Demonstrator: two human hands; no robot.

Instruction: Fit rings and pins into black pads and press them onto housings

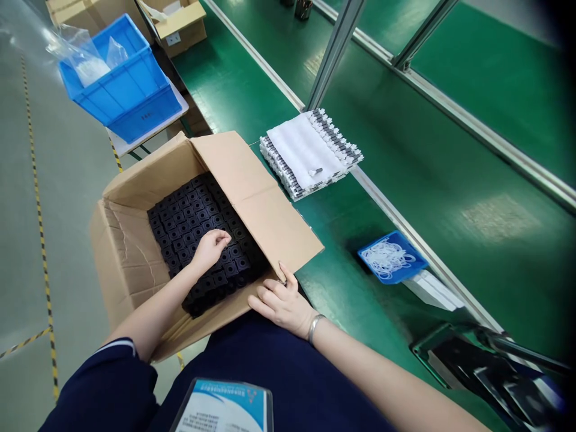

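Observation:
A large cardboard box [135, 252] stands with its flaps folded out. Inside it, black square parts [189, 210], each with a round hole, lie in tight rows. My left hand [210, 251] reaches in over these rows, its fingertips pinched together; anything between them is too small or hidden to make out. My right hand [283, 305], with a metal bracelet at the wrist, grips the near right corner of the box, where the rim meets the flap [265, 198]. Its fingers bend over the cardboard edge.
On the green table [333, 294] lies a stack of white-and-grey parts [310, 150] under a white sheet. Farther right are a blue tray [391, 258] of white rings and a dark device [486, 372]. Blue bins [121, 84] stand beyond the box; a metal post [333, 54] rises from the table.

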